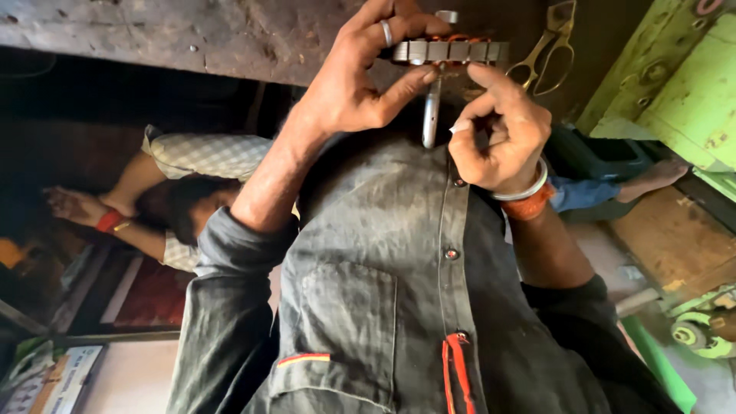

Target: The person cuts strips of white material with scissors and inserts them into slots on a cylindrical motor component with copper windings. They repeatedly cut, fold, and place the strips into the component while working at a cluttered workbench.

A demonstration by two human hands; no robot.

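Observation:
My left hand (356, 80), with a ring on one finger, grips a flat round metal part with copper windings (452, 50) from the left, thumb pressed under it. A shiny metal shaft (432, 115) hangs down from the part between my hands. My right hand (498, 138), wearing a silver bangle and orange thread, has its fingers curled. Its index fingertip touches the underside of the part, and its thumb sits close to the shaft. My dark grey shirt fills the middle of the view.
Metal scissors (548, 50) lie on the dark, worn workbench (192, 34) behind the part. A green machine (675, 84) stands at the right. Another person in a checked shirt (207, 157) is low at the left, and a bare foot (652, 178) shows at the right.

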